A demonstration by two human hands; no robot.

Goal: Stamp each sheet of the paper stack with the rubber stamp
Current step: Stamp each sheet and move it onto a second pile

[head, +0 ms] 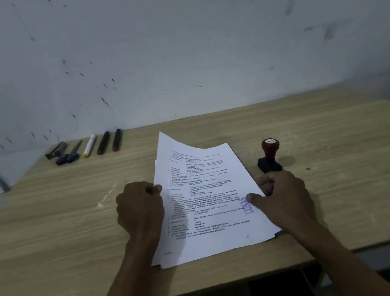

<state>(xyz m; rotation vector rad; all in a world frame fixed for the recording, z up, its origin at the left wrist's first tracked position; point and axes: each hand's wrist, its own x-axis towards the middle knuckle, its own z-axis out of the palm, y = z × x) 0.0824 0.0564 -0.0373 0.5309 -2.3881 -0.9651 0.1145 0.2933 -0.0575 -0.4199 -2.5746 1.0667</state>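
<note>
Right now the paper stack (205, 203) lies in the middle of the wooden desk (339, 201). The left hand (141, 208) has its fingers curled, pinching the left edge of the top sheet, which lifts a little. The right hand (283, 196) pinches the right edge, its thumb on a blue stamp mark (246, 206). The rubber stamp (269, 156) stands upright just right of the stack. Pens (100, 144) lie by the wall.

Both forearms reach in from 6 o'clock. Left hand (141, 208): fingers curled, thumb pinching the sheet (202, 198) at its 9 o'clock edge. Right hand (283, 193): fingers bent, thumb flat on sheet's 3 o'clock edge.
</note>
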